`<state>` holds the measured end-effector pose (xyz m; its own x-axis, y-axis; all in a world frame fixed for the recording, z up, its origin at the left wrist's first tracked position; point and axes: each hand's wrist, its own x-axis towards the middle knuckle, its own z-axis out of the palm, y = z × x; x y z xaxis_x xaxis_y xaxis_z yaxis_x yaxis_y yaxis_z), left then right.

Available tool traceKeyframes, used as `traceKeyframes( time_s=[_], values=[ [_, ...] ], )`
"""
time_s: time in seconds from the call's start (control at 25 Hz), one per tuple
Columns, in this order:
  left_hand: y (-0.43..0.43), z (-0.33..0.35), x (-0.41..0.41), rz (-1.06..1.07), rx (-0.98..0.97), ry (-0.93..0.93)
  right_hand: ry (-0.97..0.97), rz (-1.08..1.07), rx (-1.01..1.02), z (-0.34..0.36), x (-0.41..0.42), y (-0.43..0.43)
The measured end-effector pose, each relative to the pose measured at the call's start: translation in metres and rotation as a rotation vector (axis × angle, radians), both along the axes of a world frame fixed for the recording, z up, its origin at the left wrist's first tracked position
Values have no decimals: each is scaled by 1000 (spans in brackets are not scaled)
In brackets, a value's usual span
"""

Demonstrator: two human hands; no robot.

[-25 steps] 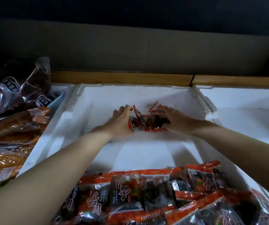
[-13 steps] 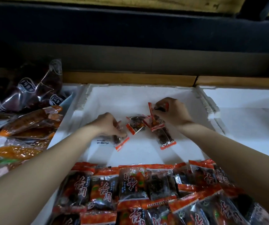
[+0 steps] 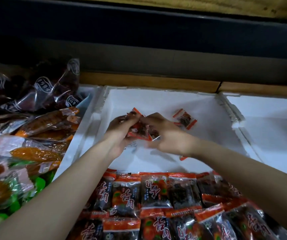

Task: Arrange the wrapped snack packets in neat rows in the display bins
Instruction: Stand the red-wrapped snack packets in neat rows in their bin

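A white foam bin (image 3: 156, 99) lies in front of me. My left hand (image 3: 120, 132) and my right hand (image 3: 167, 135) meet over its middle and together grip a small bunch of orange-edged snack packets (image 3: 140, 129). One loose packet (image 3: 185, 119) lies on the bin floor to the right of my hands. A scrap of another orange packet (image 3: 183, 157) peeks out under my right wrist. Rows of the same packets (image 3: 156, 196) fill the near part of the bin.
A second white foam bin (image 3: 269, 122) stands to the right. On the left a bin holds a heap of larger bags: dark red ones (image 3: 40, 90) at the back, orange ones (image 3: 35, 153) and green ones (image 3: 14, 196) nearer. A wooden ledge (image 3: 148, 82) runs behind the bins.
My hands were apart over scattered packets; now they have come together and gathered several into one bunch at the bin's middle. One packet stays on the floor to the right.
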<state>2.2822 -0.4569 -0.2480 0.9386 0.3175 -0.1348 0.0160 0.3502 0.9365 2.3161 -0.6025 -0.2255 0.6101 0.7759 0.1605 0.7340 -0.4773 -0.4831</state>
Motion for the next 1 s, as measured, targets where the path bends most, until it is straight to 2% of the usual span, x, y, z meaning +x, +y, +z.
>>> traceKeyframes(
  time_s=[0.04,0.12,0.2,0.28,0.36,0.44,0.52,0.56,0.6,0.68,0.72,0.8,0.92,1.0],
  values=[
    [4,0,1,70,-22,-8,70,-52,109,1,7,-2],
    [9,1,3,157,-74,-21,-1,-209,189,-1,28,-4],
    [13,-1,4,186,-62,-6,-65,-291,19,-11,51,1],
    [17,-4,4,202,-28,-5,-18,-345,-169,-24,68,11],
    [16,-5,4,206,-9,-21,-40,-367,-259,-34,74,21],
    [15,-5,5,203,20,-25,-124,-360,-316,-37,73,30],
    [14,-6,4,212,18,-5,-309,-334,-393,-33,67,36],
    [15,-7,3,219,1,13,-359,-337,-320,-31,66,39],
    [15,-8,3,226,-22,33,-350,-362,-163,-28,64,41],
    [16,-9,3,243,-50,59,-192,-424,276,-16,57,43],
    [15,-9,2,245,-52,62,-157,-388,417,-9,52,44],
    [10,-9,2,205,-65,40,-141,-245,429,0,32,45],
    [7,-1,2,113,-264,40,-32,-92,173,-6,3,46],
    [9,4,-1,49,-363,65,30,-40,99,-11,-3,42]
  ],
)
